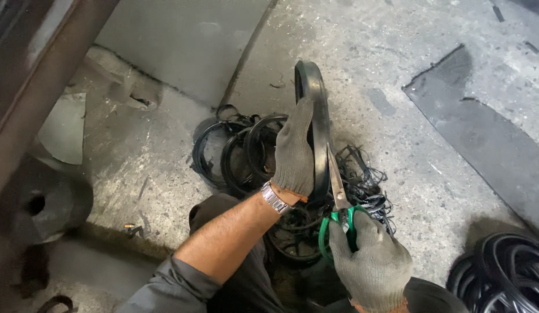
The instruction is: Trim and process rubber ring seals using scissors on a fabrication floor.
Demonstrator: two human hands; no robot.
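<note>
Two gloved hands are working: the left hand (293,152) is gripping an upright black rubber ring (317,110), while the right hand (371,264) is clasping green-handled scissors (339,203) against its edge.

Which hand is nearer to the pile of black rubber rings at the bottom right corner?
Right. The right hand, holding the green-handled scissors, is just left of that ring pile; the left hand grips the upright black ring farther away.

Concrete floor (397,69): rubber ring piles (240,150), (507,269), trimmings (368,179).
</note>
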